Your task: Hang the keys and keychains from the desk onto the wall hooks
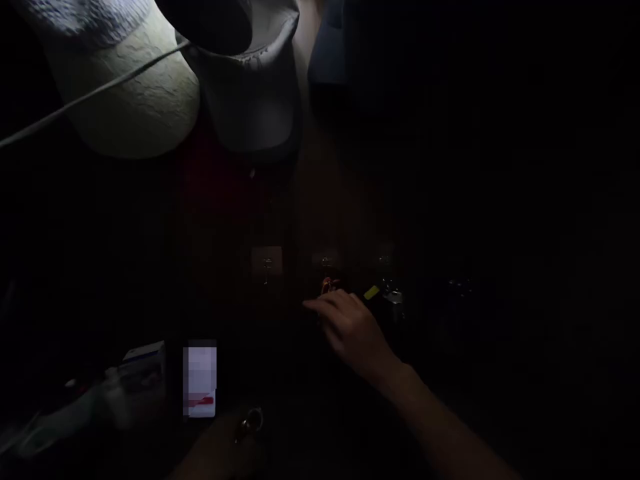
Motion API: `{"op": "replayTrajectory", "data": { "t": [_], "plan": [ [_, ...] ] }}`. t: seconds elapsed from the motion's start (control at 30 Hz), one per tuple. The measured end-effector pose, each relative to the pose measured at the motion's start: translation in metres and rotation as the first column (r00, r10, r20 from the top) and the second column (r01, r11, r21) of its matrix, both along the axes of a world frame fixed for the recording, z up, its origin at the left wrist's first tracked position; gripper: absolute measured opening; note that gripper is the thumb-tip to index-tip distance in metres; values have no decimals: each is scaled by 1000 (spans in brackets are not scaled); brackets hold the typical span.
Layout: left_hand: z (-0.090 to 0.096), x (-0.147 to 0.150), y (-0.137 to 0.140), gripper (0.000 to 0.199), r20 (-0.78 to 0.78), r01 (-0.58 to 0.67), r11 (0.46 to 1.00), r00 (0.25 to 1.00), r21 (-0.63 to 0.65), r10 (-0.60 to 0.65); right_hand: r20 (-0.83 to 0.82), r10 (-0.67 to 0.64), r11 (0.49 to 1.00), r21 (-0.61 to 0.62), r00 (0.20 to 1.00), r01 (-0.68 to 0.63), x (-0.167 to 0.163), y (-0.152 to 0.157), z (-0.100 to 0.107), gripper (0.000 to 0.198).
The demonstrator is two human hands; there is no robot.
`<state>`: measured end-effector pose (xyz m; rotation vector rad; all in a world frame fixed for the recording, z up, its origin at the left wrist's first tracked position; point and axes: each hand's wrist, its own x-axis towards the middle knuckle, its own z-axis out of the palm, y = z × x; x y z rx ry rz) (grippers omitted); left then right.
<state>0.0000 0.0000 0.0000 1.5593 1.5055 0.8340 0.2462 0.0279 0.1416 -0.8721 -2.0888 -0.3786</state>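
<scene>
The scene is very dark. My right hand reaches in from the lower right, fingers stretched toward the left. Just above its knuckles is a small orange-lit metallic thing below a wall hook; contact between them is unclear. To the right of the fingers are a yellow tag and a shiny metal piece, perhaps part of some keys. At the bottom, my left hand is a dim shape beside a metal key ring, which it seems to hold; its fingers are mostly lost in shadow.
A beige cap and a grey cap hang at the top, with a pale cord across the beige one. Another hook is on the left. Lower left are a box and a bright, partly pixelated rectangle.
</scene>
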Motion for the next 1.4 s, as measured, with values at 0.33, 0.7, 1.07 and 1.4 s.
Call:
{"op": "replayTrajectory", "data": {
  "t": [0.33, 0.7, 1.07, 1.4],
  "plan": [
    [118, 106, 46, 49, 342, 30, 892, 917, 450, -203, -516, -132, 906, -409, 846, -108, 17, 25, -33, 39],
    [129, 139, 75, 35, 481, 147, 951, 835, 273, -267, -105, -305, 950, -111, 947, 293, 43, 4, 19, 44],
    [158, 128, 58, 28, 469, 239, 933, 814, 268, -343, 119, -444, 894, -5, 888, 447, 34, 22, 27, 55],
    [91, 106, 30, 33, 286, 434, 901, 861, 15, -420, 36, -350, 931, -93, 936, 352, 41, 1, 25, 63]
  ]
}}
